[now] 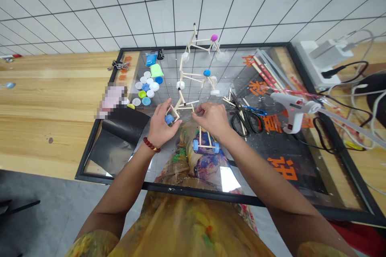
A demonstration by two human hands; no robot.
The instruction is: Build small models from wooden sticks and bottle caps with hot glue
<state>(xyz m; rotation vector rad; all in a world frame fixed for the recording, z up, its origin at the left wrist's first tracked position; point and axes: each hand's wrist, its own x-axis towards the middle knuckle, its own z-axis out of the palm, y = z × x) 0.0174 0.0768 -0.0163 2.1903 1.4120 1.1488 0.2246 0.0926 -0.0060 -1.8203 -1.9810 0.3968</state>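
Note:
My left hand (pixel 161 124), with a beaded bracelet, curls around the left end of a small wooden-stick frame (pixel 181 106) with a blue bottle-cap wheel (pixel 169 119). Thumb and forefinger of my right hand (pixel 212 117) pinch the short upright stick at the frame's right end; the fingertips partly hide it. Just below my right hand lies a stick piece (pixel 206 138) with blue cap wheels at both ends. Beyond my hands stand a stick model with a blue ball (pixel 206 73) and another with a magenta ball (pixel 214 37).
Bottle caps (pixel 154 86) and a green packet (pixel 156 70) lie at the left, near black sheets (pixel 120 132). Black-handled scissors (pixel 245 118), loose sticks and a white glue gun (pixel 291 110) with cables are at the right. A black-framed glass sheet (pixel 199 188) covers the wooden table.

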